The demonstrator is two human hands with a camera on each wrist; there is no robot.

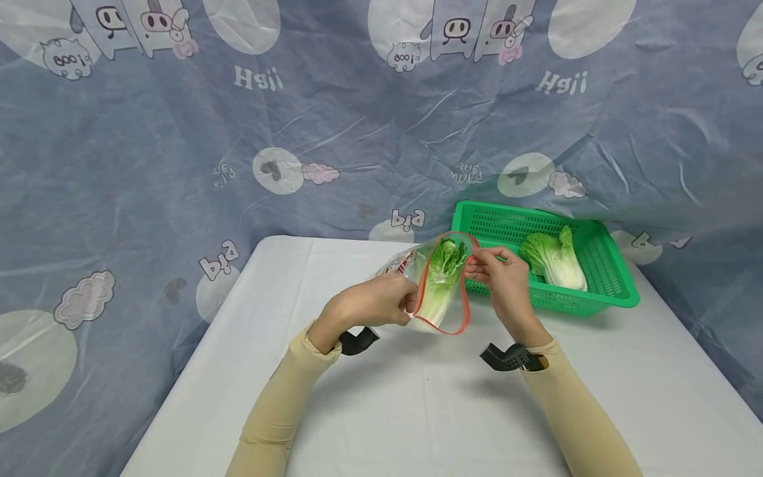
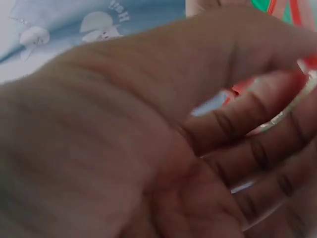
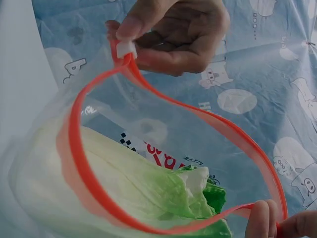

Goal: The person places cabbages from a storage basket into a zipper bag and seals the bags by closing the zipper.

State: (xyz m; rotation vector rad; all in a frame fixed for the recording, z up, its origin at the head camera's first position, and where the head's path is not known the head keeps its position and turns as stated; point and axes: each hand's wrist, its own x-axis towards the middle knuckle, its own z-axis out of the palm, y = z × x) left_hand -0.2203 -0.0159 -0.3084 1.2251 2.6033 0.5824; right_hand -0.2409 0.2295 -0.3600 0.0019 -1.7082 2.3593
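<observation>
A clear zip bag (image 3: 74, 129) with a red zip rim has its mouth spread wide, with printed lettering on its side. Inside lies a napa cabbage (image 1: 441, 285), leafy end toward the far side. My left hand (image 1: 381, 301) pinches the white slider (image 3: 126, 49) at the near left corner of the rim. With thumb and fingertips, my right hand (image 1: 501, 275) pinches the red rim at its far right. In the left wrist view, my left hand (image 2: 198, 134) fills most of the picture, with a bit of red between thumb and finger.
Behind my right hand stands a green plastic basket (image 1: 622, 281) holding another cabbage (image 1: 557, 262). Everything sits on a white table (image 1: 357, 411). A blue-grey patterned cloth (image 1: 357, 99) hangs along the back and sides.
</observation>
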